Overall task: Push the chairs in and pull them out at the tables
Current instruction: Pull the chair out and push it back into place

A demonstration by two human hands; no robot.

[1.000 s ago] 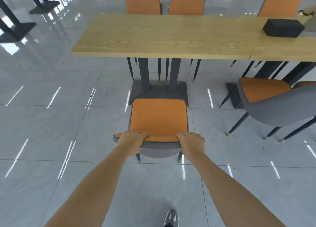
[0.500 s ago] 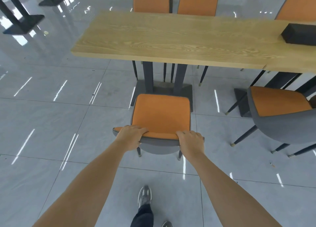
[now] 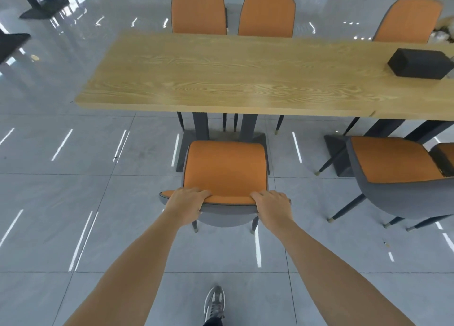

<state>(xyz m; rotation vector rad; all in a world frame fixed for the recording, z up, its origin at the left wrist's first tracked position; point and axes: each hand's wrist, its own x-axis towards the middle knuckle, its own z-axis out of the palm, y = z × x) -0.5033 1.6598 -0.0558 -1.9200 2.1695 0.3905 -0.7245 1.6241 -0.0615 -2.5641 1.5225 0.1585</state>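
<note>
An orange chair with a grey shell (image 3: 224, 168) stands on the tiled floor in front of the long wooden table (image 3: 221, 80), its seat just short of the table's near edge. My left hand (image 3: 188, 204) grips the left end of the backrest top. My right hand (image 3: 274, 206) grips the right end. Both arms reach straight forward. The chair's front legs are hidden under the seat.
Another orange chair (image 3: 398, 175) stands pulled out at the right. Three orange chairs (image 3: 199, 12) are tucked in on the far side. A black box (image 3: 418, 64) lies on the table's right end. Dark table bases (image 3: 44, 9) stand at far left. My shoe (image 3: 213, 303) is below.
The chair and I have moved closer to the table; its seat now nears the table's edge. Both hands keep the same hold on the backrest.
</note>
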